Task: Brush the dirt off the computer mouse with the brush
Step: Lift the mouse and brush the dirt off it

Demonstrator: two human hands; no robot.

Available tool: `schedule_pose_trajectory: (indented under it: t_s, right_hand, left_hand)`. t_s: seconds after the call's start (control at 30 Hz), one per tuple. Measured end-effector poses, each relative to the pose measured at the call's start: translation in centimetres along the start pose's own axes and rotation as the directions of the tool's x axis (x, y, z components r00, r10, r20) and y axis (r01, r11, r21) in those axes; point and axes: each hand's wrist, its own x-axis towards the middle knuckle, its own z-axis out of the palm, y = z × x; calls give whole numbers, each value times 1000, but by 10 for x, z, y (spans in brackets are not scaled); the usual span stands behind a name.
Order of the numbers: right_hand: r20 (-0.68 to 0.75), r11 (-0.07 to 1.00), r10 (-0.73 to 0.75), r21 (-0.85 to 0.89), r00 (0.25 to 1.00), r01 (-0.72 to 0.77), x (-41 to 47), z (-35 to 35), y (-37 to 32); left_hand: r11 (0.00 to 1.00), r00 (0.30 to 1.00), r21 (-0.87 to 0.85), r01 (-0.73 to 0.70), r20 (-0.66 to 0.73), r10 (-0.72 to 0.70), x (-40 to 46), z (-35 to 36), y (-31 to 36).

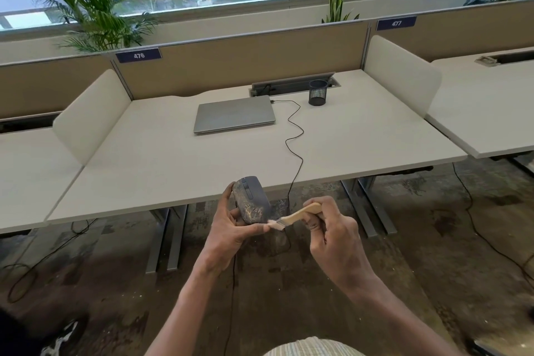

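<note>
Across the upper half of the view, from nine o'clock to three o'clock, spreads a white desk (161,159) with curved side dividers and a tan back panel bearing the label 476 (139,55). On it, toward twelve o'clock from the hands, lies a closed grey laptop (234,114), with a black cable (294,136) running from its right rear corner in loose curves down over the front edge of the desk. At one o'clock from the laptop stands a black mesh pen cup (318,92), just beside the open cable tray.

Below the front edge of the desk, over the stained floor, the left hand (231,228) grasps the computer mouse (252,200), fingers around its left side and thumb across its near end. The mouse is tilted with its buttons facing up and away, and yellowish dirt speckles its back.

At three o'clock from the mouse, the right hand (332,233) is clenched around the pale wooden handle of the brush (300,213). Its bristles touch the near right end of the mouse, close to the left thumb.
</note>
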Motion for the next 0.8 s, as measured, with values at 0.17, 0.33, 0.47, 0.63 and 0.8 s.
schedule_pose_trajectory:
  t_s: [0.17, 0.33, 0.47, 0.63, 0.8]
  right_hand:
    - [-42, 999, -37, 33, 998, 38, 4, 0, -3]
    - [0, 998, -61, 15, 998, 61, 1, 5, -1]
    - [-11, 1000, -28, -10, 1000, 28, -1, 3, 2]
    - [-99, 999, -53, -8, 994, 52, 17, 2, -12]
    - [-38, 997, -57, -58, 998, 55, 23, 9, -22]
  left_hand:
    - [1000, 1000, 12, 0, 3, 0, 2, 0, -3]
    - [999, 1000, 34, -12, -2, 12, 4, 0, -4]
    - [1000, 1000, 29, -8, -5, 8, 4, -4, -6]
    - [998, 1000, 66, -13, 27, 11, 9, -5, -11]
    - [992, 999, 121, -33, 42, 28, 9, -2, -12]
